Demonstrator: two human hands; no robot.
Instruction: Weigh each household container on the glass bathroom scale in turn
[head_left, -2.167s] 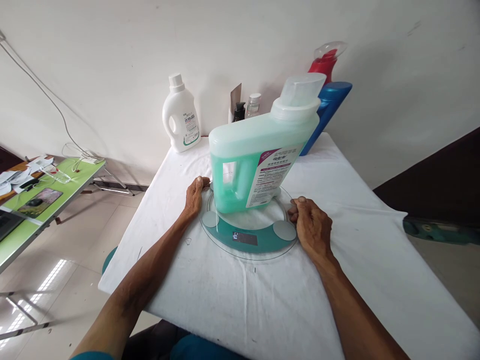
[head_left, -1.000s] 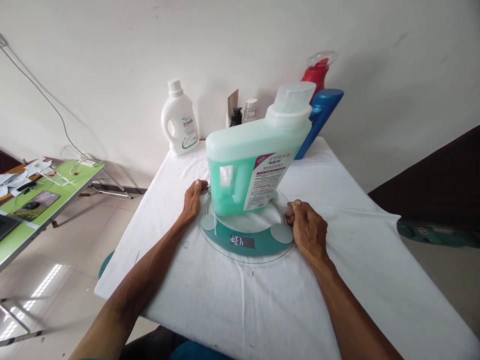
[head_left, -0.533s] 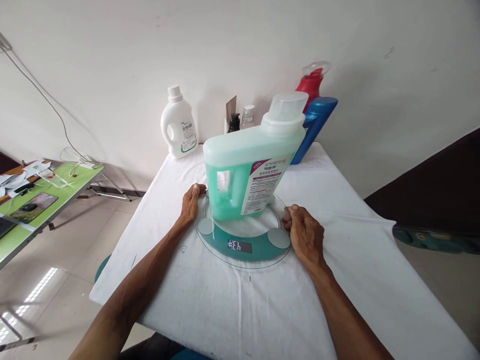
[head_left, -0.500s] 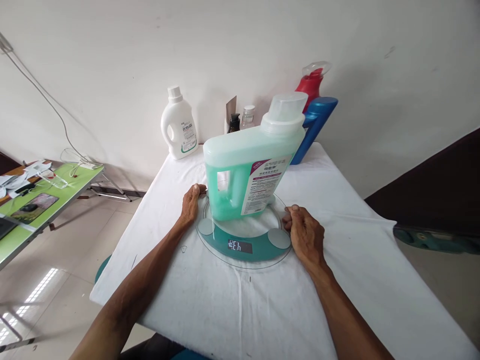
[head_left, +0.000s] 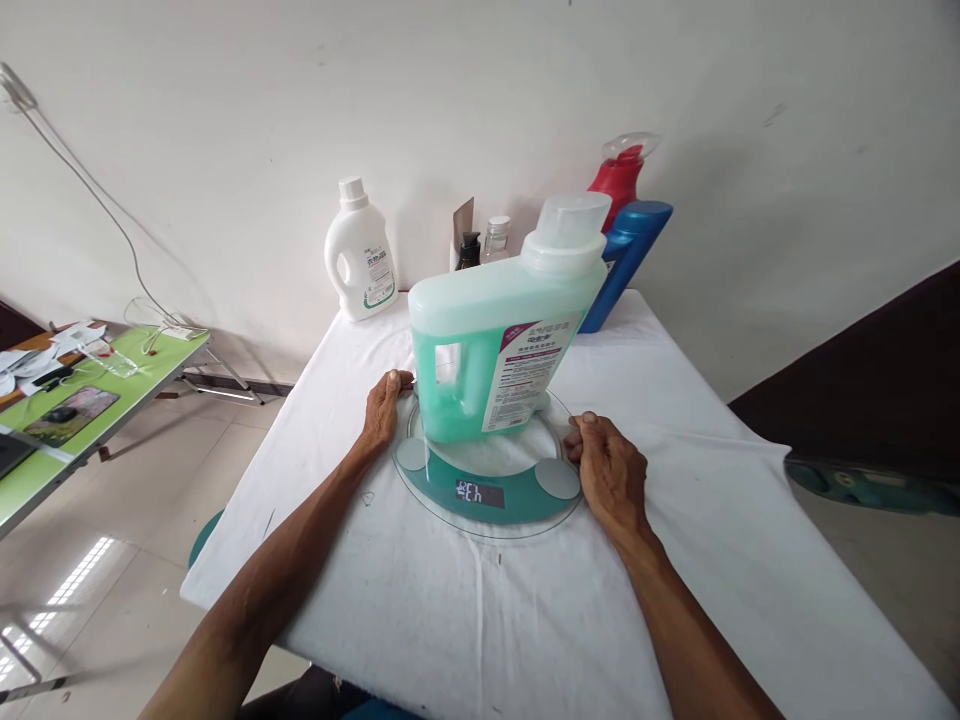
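A round glass scale (head_left: 487,495) with a teal band and a lit digit display lies on the white cloth. On it stands a big translucent jug of green liquid (head_left: 495,340) with a purple-and-white label. My left hand (head_left: 382,408) grips the scale's left rim, thumb on the glass. At the right rim, my right hand (head_left: 609,470) holds the edge with curled fingers. Neither hand touches the jug.
Along the wall at the back stand a white detergent bottle (head_left: 361,253), a small dark pump bottle (head_left: 469,250), a small clear jar (head_left: 493,238), a blue bottle (head_left: 626,262) and a red spray bottle (head_left: 619,175). A green folding table (head_left: 90,395) with clutter stands left.
Both hands stay on the scale's rim. The scale's display has lit up with digits. My view has shifted slightly, so everything sits a little lower and left.
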